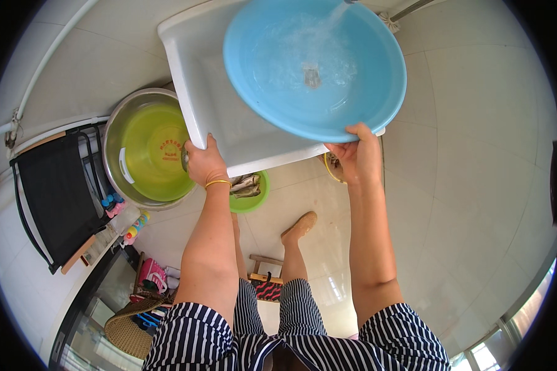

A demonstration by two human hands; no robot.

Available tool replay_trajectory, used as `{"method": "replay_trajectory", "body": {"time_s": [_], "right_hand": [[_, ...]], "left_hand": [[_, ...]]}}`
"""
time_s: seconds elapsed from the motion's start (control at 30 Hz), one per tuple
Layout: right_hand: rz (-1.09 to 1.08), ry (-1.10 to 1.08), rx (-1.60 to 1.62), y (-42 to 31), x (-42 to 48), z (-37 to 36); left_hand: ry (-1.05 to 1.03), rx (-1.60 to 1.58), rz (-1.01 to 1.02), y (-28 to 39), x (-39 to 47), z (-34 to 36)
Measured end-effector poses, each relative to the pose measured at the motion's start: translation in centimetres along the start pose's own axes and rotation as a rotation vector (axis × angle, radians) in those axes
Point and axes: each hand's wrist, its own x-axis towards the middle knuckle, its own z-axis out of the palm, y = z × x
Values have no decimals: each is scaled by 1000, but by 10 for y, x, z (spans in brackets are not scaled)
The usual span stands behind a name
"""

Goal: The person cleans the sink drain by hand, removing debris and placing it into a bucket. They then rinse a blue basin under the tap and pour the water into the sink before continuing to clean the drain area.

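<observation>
A light-blue plastic basin (278,97) is tilted over the right side of the white sink (204,83). Water (336,18) pours into it from a tap outlet (351,1) at the top edge, churning on the bottom around a greyish patch (311,75). My right hand (358,155) grips the basin's near rim, thumb on top and fingers curled beneath. At the sink's near left corner, my left hand (207,160) is closed over the rim. A small dark thing (184,156) shows beside the left hand; whether it is held I cannot tell.
On the floor at left stands a metal tub (111,139) with a yellow-green basin (153,134) inside. Whole fish (247,186) lie in a green bowl (250,204) below the sink. A folded black chair (58,195) leans left; a small wooden stool (265,265) is near my legs.
</observation>
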Motion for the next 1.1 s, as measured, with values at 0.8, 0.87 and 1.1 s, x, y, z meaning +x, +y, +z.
{"method": "replay_trajectory", "body": {"time_s": [0.8, 0.87, 1.1], "right_hand": [[31, -25, 102, 56, 63, -24], [-16, -41, 159, 63, 67, -29], [-84, -107, 191, 70, 68, -28]], "left_hand": [[-56, -13, -15, 4, -6, -11], [-60, -7, -17, 5, -9, -12], [-38, -48, -23, -2, -3, -3]]}}
